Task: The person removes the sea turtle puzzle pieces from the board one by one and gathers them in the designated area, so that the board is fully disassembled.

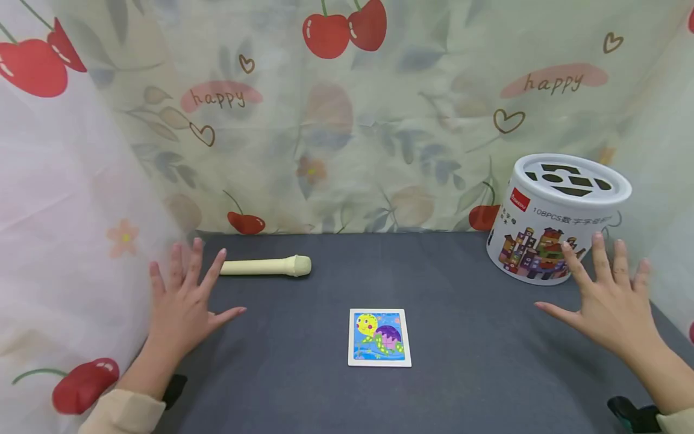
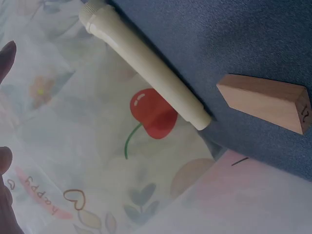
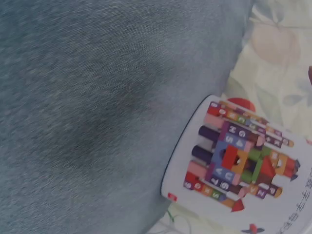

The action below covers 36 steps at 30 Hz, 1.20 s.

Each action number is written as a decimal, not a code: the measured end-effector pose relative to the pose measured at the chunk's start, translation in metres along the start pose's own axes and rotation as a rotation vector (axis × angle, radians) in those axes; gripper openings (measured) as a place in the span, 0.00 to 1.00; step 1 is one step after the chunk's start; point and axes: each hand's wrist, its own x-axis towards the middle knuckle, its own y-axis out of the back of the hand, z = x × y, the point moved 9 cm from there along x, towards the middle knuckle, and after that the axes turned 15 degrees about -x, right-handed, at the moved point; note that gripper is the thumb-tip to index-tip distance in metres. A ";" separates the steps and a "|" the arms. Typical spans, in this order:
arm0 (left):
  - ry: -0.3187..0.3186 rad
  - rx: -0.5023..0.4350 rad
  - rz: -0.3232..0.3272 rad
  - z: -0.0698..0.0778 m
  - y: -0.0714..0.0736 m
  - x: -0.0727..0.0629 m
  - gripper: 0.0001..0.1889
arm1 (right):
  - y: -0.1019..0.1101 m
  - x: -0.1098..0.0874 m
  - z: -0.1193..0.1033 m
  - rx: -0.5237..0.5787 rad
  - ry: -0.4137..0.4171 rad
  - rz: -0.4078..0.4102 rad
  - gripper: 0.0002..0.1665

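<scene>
My left hand (image 1: pixel 183 310) is raised with its fingers spread and holds nothing. Beyond it on the table lies a cream toy microphone (image 1: pixel 265 266), its handle end hidden by the fingers in the head view. The left wrist view also shows a wooden block (image 2: pixel 265 100) with a dark mark on its end, close to the microphone. On the right, my other hand (image 1: pixel 615 304), also spread and holding nothing, overlaps the lower part of a white lidded bucket (image 1: pixel 553 223) printed with colourful building blocks. A small square turtle picture puzzle (image 1: pixel 379 337) with a white frame lies between the hands.
The dark grey tabletop (image 1: pixel 303 392) ends at a hanging curtain (image 1: pixel 374 181) with cherries and hearts. More of this fabric closes in on the left and right. The bucket's lid (image 1: pixel 572 175) has shaped cut-outs and stands near the back right corner.
</scene>
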 end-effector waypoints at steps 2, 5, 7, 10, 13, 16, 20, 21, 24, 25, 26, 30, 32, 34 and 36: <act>-0.007 0.000 0.008 0.001 0.000 0.000 0.55 | 0.003 0.003 -0.004 -0.004 0.017 0.011 0.74; -0.018 0.001 0.004 0.004 -0.002 0.001 0.55 | 0.004 0.007 -0.011 0.001 0.036 0.020 0.74; -0.021 -0.006 -0.007 0.006 -0.004 0.002 0.55 | 0.004 0.010 -0.016 0.014 0.053 0.020 0.72; -0.023 -0.016 -0.027 0.009 -0.006 0.003 0.55 | 0.003 0.013 -0.022 0.038 0.078 0.023 0.71; -0.030 -0.016 -0.038 0.012 -0.008 0.005 0.56 | 0.004 0.015 -0.027 0.056 0.092 0.034 0.70; -0.046 -0.013 -0.033 0.014 -0.009 0.006 0.55 | 0.004 0.018 -0.032 0.074 0.092 0.046 0.70; -0.077 -0.027 -0.021 0.018 -0.012 0.006 0.55 | 0.006 0.021 -0.042 0.095 0.100 0.052 0.69; -0.084 -0.035 -0.020 0.020 -0.012 0.007 0.55 | 0.006 0.022 -0.045 0.102 0.103 0.053 0.69; -0.083 -0.045 -0.054 0.023 -0.017 0.007 0.56 | 0.007 0.026 -0.056 0.110 0.123 0.064 0.68; -0.081 -0.049 -0.066 0.025 -0.019 0.007 0.56 | 0.008 0.027 -0.059 0.112 0.130 0.070 0.68; -0.077 -0.052 -0.081 0.026 -0.021 0.007 0.56 | 0.008 0.028 -0.063 0.119 0.134 0.075 0.67; -0.077 -0.039 -0.144 0.031 -0.029 0.006 0.54 | 0.009 0.032 -0.076 0.137 0.148 0.098 0.67; -0.087 -0.029 -0.165 0.034 -0.033 0.006 0.56 | 0.009 0.034 -0.083 0.155 0.154 0.097 0.67; -0.108 -0.047 -0.174 0.038 -0.037 0.006 0.59 | 0.009 0.035 -0.090 0.171 0.158 0.091 0.67; -0.139 -0.071 -0.173 0.044 -0.039 0.007 0.58 | 0.008 0.037 -0.097 0.186 0.159 0.076 0.67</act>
